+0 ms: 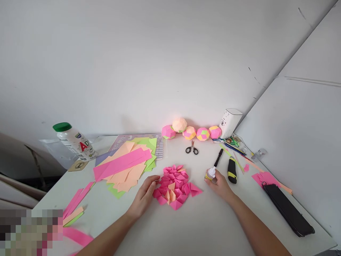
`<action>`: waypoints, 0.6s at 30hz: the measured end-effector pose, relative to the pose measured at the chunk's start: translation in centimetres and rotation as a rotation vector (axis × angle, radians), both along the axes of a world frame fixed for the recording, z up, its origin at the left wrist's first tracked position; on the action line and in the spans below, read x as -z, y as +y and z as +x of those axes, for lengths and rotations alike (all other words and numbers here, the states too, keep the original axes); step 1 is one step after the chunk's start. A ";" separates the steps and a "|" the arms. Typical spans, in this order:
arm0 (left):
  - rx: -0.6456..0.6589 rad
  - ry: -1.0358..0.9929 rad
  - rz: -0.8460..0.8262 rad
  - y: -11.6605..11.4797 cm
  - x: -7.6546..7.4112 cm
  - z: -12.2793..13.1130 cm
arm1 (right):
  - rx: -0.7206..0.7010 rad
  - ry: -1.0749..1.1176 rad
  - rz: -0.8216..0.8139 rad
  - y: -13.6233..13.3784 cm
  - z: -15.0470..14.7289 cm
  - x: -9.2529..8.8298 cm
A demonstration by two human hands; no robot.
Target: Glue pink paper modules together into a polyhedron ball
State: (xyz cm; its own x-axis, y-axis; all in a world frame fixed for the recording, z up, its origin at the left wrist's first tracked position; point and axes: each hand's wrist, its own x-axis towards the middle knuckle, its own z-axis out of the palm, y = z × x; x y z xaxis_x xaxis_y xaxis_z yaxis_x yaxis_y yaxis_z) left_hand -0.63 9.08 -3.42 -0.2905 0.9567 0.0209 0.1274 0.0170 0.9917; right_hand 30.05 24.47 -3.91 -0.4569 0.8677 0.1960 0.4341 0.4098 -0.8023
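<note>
My right hand (221,186) is closed around a small bottle (211,173) with a white nozzle cap and a yellow label, held upright at the table top. Left of it lies a heap of folded pink paper pieces (174,183) with a few peach ones among them. My left hand (145,195) rests at the left edge of this heap. Its fingers are loosely bent and apart, with nothing visible in them; the fingertips are partly hidden.
Scissors (192,148) lie behind the heap, before a row of faceted paper balls (203,134). Paper sheets (125,165) and a white bottle with green cap (76,142) stand left. A box cutter (232,170) and black case (287,209) lie right.
</note>
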 end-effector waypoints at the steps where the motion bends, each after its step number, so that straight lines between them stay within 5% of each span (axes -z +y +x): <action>1: 0.002 0.005 0.006 0.0 0.0 0.0 | -0.004 -0.003 -0.001 0.0 0.0 0.0; 18: -0.024 -0.017 0.007 0.2 0.3 0.4 | -0.017 -0.023 -0.004 0.6 0.3 0.4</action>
State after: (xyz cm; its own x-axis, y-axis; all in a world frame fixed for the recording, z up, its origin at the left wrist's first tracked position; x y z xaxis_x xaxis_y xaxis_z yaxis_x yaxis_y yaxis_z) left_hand -0.27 9.25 -3.71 -0.3141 0.9491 0.0228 0.1104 0.0127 0.9938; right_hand 30.32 25.09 -4.26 -0.4760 0.8605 0.1816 0.4452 0.4138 -0.7941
